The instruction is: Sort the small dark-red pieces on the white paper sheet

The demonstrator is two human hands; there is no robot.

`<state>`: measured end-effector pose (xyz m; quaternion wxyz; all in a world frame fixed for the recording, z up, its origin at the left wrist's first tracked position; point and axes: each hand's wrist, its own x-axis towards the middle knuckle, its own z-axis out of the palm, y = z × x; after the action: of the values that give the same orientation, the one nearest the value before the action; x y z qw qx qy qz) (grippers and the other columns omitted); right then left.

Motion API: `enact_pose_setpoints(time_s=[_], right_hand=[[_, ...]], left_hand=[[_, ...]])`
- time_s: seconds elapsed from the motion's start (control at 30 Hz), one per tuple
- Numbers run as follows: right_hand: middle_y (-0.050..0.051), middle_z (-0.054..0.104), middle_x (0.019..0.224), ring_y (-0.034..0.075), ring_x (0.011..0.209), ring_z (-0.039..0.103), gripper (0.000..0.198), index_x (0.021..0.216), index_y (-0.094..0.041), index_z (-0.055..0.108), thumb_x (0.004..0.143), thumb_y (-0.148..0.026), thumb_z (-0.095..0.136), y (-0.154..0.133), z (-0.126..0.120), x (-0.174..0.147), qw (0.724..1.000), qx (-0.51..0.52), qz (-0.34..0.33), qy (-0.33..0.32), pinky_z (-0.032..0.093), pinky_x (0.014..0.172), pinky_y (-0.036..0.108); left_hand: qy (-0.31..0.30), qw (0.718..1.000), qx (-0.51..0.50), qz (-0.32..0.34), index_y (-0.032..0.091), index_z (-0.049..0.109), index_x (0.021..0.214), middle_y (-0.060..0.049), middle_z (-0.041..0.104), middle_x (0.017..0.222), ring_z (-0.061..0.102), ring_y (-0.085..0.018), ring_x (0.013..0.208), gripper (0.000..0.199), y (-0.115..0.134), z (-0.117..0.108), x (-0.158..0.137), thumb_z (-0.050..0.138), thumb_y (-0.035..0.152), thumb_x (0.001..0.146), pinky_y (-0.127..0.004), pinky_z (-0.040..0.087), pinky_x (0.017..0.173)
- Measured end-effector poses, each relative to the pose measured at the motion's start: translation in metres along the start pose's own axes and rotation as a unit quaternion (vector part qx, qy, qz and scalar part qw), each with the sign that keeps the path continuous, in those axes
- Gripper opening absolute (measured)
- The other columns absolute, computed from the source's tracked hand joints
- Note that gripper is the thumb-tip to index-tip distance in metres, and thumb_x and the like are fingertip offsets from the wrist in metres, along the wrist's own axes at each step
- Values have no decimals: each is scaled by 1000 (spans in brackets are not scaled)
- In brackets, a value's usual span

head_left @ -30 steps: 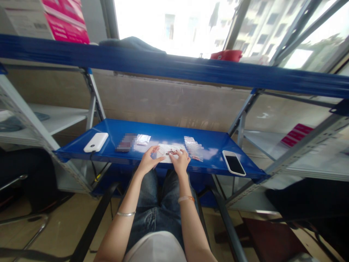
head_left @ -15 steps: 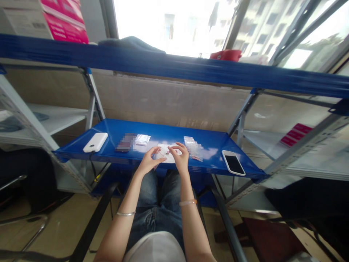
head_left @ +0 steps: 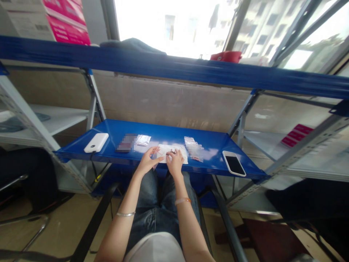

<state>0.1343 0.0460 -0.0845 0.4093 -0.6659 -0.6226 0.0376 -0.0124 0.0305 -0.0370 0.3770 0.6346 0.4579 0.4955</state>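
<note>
On the blue table's front edge lies a white cloth or paper sheet (head_left: 163,148), with small dark pieces (head_left: 172,152) on it, too small to name. My left hand (head_left: 148,160) is at the sheet's left side, thumb and fingers curved round a thin reddish string (head_left: 160,153) that runs over the white. My right hand (head_left: 175,162) reaches down onto the sheet, its fingertips drawn together at the dark pieces. Whatever is between those fingertips is hidden. Just right of it lie clear plastic bags (head_left: 194,149) with small reddish beads in the nearest one.
Left on the blue table (head_left: 169,131) are a white power bank (head_left: 96,142) with a cable, a blurred dark item (head_left: 127,143) and a small clear packet (head_left: 143,140). A white-cased phone (head_left: 233,163) lies at the right. A blue shelf beam (head_left: 174,69) crosses above.
My right hand has moved down and slightly left, from raised above the sheet to fingertips on the dark pieces. My left hand has stayed nearly still with the string.
</note>
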Motion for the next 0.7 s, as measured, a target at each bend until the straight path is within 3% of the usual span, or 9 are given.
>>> enact_pose_setpoints(time_s=[0.4,0.7], right_hand=[[12,51,128,31,129,33,16,90,-23,68,77,-28,61,9,5,0,1000,4,17,2,27,98,53],[9,55,125,29,126,38,10,80,-24,71,74,-31,67,22,-18,6,999,5,29,-31,26,99,49]], left_hand=[[7,1000,4,3,19,58,108,-10,65,111,58,-26,109,51,-3,-1,0,75,35,62,-38,41,94],[11,1000,11,-13,19,58,108,-11,65,112,57,-27,111,52,4,0,-2,76,34,61,-41,39,96]])
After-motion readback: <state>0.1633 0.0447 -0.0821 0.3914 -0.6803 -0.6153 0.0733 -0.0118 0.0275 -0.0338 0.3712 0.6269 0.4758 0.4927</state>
